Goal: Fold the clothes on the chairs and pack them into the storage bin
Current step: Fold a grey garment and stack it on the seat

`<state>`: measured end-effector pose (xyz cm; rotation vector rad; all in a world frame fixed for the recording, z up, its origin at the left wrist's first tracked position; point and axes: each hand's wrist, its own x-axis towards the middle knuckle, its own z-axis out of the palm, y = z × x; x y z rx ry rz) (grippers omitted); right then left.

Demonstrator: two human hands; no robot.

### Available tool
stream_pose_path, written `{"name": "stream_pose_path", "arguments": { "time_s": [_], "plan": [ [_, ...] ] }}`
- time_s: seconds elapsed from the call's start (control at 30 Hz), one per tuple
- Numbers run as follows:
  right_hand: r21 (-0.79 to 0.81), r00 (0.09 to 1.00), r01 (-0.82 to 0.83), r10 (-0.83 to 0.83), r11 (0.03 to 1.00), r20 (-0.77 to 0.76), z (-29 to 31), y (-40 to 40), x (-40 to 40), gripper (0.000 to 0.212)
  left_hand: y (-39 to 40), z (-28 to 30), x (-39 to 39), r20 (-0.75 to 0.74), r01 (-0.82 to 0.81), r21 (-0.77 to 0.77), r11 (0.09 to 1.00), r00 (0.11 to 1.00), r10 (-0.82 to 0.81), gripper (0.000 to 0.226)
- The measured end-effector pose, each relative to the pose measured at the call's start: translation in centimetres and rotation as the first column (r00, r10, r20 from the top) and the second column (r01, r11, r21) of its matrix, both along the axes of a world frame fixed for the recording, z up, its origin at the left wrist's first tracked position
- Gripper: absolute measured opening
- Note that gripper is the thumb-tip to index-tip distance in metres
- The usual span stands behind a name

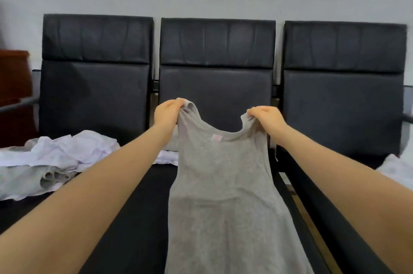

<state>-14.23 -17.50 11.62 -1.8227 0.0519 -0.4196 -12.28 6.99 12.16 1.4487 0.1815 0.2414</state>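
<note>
your left hand (166, 112) and right hand (267, 117) pinch the grey vest (220, 184) by its straps; next, you likely lay it flat on the middle chair (214, 85) to fold.

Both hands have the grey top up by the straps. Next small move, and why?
Probably lower it flat onto the middle seat. The left hand and right hand each pinch a strap of the grey top, which hangs spread and unfolded; the black seat under it looks bare, so folding could start there.
</note>
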Motion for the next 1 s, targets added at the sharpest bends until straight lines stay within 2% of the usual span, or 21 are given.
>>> {"name": "stream_pose_path", "arguments": {
  "time_s": [0.07, 0.13, 0.2, 0.27, 0.33, 0.4, 0.47, 0.5, 0.57, 0.67, 0.73, 0.8, 0.9, 1.0],
  "plan": [
    [0.093, 1.0, -0.007, 0.005, 0.996, 0.018, 0.0, -0.2, 1.9, 0.015, 0.6, -0.4, 1.9, -0.003, -0.014, -0.06, 0.998, 1.0, 0.014, 0.012],
    [0.252, 1.0, 0.001, -0.003, 0.968, 0.007, 0.3, -0.5, 4.6, 0.012, 1.3, -0.6, 4.7, -0.043, -0.044, -0.193, 0.98, 0.998, 0.037, 0.007],
    [0.387, 1.0, -0.02, 0.017, 0.922, 0.011, 0.5, -0.8, 7.0, 0.012, 1.6, -0.6, 7.0, -0.059, -0.064, -0.248, 0.967, 0.997, 0.051, 0.015],
    [0.468, 0.999, -0.043, 0.036, 0.883, 0.024, 0.1, -0.9, 9.6, 0.01, 1.8, -1.2, 9.8, -0.016, -0.066, -0.156, 0.986, 0.998, 0.064, 0.008],
    [0.477, 0.999, -0.026, 0.042, 0.879, -0.024, -1.3, -1.0, 12.2, 0.003, 1.5, -2.5, 11.9, 0.03, -0.038, -0.007, 0.999, 0.999, 0.038, 0.011],
    [0.42, 0.987, 0.008, 0.061, 0.907, -0.15, -4.0, -0.9, 14.4, 0.016, 1.1, -5.0, 13.8, -0.031, 0.008, 0.12, 0.993, 1.0, -0.004, 0.017],
    [0.356, 0.942, 0.036, 0.087, 0.934, -0.325, -7.9, -0.7, 15.7, 0.032, 0.7, -8.4, 14.7, -0.19, 0.088, 0.19, 0.978, 0.98, -0.052, 0.014],
    [0.331, 0.908, 0.026, 0.116, 0.943, -0.403, -9.7, -0.5, 15.8, 0.033, 0.5, -10.2, 14.9, -0.26, 0.134, 0.194, 0.972, 0.962, -0.081, 0.006],
    [0.318, 0.867, 0.01, 0.151, 0.948, -0.475, -12.7, -0.3, 15.5, 0.026, 0.6, -12.9, 15.4, -0.309, 0.137, 0.188, 0.973, 0.948, -0.074, 0.015],
    [0.22, 0.906, 0.062, 0.038, 0.973, -0.421, -14.8, -0.6, 14.8, 0.016, 1.4, -14.0, 15.5, -0.238, 0.033, 0.198, 0.98, 0.971, 0.015, 0.02],
    [-0.009, 0.933, 0.09, -0.087, 0.996, -0.35, -14.9, -1.1, 13.5, 0.013, 1.4, -13.7, 13.9, -0.223, 0.025, 0.234, 0.972, 0.974, 0.029, 0.028],
    [-0.228, 0.957, 0.064, -0.125, 0.971, -0.262, -14.9, -1.4, 11.3, 0.026, 1.1, -13.6, 11.2, -0.258, 0.093, 0.293, 0.951, 0.966, -0.015, 0.032],
    [-0.416, 0.966, -0.041, -0.071, 0.908, -0.249, -15.2, -1.3, 6.5, 0.035, 1.5, -15.0, 6.6, -0.457, 0.362, 0.419, 0.833, 0.877, -0.152, 0.033],
    [-0.618, 0.916, -0.226, -0.052, 0.753, -0.398, -15.6, -2.2, 2.4, 0.031, 2.6, -16.5, 3.7, -0.497, 0.52, 0.552, 0.651, 0.833, -0.243, 0.034]
  ]
}}
